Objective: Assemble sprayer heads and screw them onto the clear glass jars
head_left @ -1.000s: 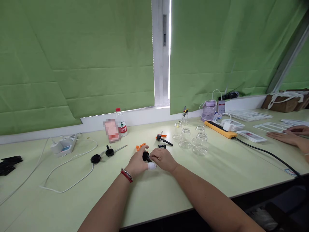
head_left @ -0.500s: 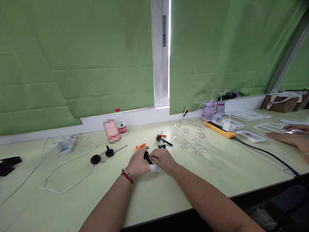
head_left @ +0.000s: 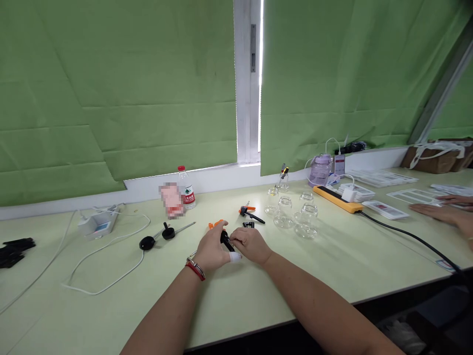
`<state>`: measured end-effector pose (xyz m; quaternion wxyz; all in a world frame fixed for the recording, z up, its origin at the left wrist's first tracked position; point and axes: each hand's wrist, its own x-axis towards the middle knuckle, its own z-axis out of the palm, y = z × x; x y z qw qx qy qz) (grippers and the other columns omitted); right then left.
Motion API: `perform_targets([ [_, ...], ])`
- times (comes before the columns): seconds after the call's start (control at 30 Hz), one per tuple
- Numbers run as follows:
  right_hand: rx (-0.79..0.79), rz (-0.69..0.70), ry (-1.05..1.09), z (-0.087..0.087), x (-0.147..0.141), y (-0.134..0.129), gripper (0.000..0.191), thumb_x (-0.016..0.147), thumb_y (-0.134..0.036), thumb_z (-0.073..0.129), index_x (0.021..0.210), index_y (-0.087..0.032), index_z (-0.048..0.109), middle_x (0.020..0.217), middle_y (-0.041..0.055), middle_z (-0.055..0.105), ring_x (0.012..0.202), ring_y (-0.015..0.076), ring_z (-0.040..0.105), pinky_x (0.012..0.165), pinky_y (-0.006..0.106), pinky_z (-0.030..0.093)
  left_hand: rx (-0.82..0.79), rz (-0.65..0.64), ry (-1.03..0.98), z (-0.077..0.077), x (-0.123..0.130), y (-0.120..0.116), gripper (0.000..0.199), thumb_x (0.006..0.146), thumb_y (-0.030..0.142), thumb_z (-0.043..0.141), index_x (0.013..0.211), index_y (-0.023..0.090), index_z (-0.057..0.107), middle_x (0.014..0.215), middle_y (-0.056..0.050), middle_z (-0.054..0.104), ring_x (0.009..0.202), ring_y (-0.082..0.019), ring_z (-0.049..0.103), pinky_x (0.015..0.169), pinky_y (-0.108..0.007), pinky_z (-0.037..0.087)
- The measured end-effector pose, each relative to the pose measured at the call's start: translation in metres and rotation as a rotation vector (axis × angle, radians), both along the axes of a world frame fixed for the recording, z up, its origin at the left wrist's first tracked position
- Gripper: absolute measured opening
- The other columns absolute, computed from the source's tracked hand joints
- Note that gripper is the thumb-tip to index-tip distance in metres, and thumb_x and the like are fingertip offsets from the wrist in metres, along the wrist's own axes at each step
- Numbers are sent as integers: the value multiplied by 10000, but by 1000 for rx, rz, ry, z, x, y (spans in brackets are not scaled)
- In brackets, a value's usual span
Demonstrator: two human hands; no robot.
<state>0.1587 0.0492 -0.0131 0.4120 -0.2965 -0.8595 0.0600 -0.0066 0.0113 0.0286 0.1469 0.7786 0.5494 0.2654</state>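
Near the middle of the table, my left hand [head_left: 212,249] is curled around a small black plastic part [head_left: 226,241], its thumb wrapped in white. My right hand [head_left: 251,243] pinches at the right side of the same part; what lies between its fingertips is too small to make out. An orange piece [head_left: 216,225] shows just behind my left fingers. Beyond my right hand lie small black pieces [head_left: 248,225] and a black-and-orange part [head_left: 252,214] with a long arm. Two round black pieces with metal rods, the nearer one a black disc [head_left: 147,242], rest to the left.
Several clear glass jars [head_left: 306,228] stand to the right, one holding tools. Behind them are a purple jug [head_left: 320,170] and an orange power strip [head_left: 337,199]. A water bottle [head_left: 186,190] stands at the back. A white cable [head_left: 83,291] loops leftward. Another person's hands [head_left: 439,212] rest far right.
Both my hands keep nearly the same pose on the black part. The view shifts very slightly. At the far right, the other person's hands have moved a little.
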Motion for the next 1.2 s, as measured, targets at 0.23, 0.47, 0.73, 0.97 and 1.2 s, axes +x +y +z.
perform_targets([
  [0.23, -7, 32, -21, 4, 1, -3, 164, 857, -123, 503, 808, -183, 647, 830, 33, 694, 709, 137, 623, 659, 232, 444, -13, -15, -4, 0, -2, 0, 797, 579, 360, 714, 1293, 228, 384, 1094, -97, 602, 970, -282, 599, 809, -376, 467],
  [0.47, 8, 49, -35, 6, 1, -4, 186, 873, -139, 469, 825, -187, 642, 837, 39, 695, 701, 140, 617, 648, 235, 439, -19, -9, 3, 1, -2, -1, 801, 572, 359, 723, 1290, 226, 393, 1119, -96, 597, 988, -286, 593, 820, -370, 465],
  [0.73, 6, 78, -40, 6, 1, -4, 211, 872, -117, 454, 857, -192, 651, 878, 39, 697, 741, 140, 627, 669, 233, 441, -18, -11, -4, 0, -2, 0, 789, 573, 362, 724, 1278, 227, 397, 1062, -82, 609, 925, -273, 600, 770, -358, 472],
  [0.97, -59, -33, -11, 5, 0, -3, 96, 823, -128, 545, 837, -189, 617, 790, 21, 666, 665, 138, 582, 631, 235, 415, 0, -14, -13, -1, -2, 1, 794, 572, 354, 728, 1278, 225, 387, 1070, -82, 604, 946, -271, 601, 787, -358, 470],
  [1.2, -92, -26, 9, 6, 0, -2, 92, 815, -120, 552, 780, -189, 602, 741, 10, 641, 650, 131, 566, 625, 230, 414, -5, 7, -13, -5, -3, 3, 838, 546, 319, 751, 1298, 233, 393, 1150, -93, 585, 1059, -303, 567, 865, -405, 456],
])
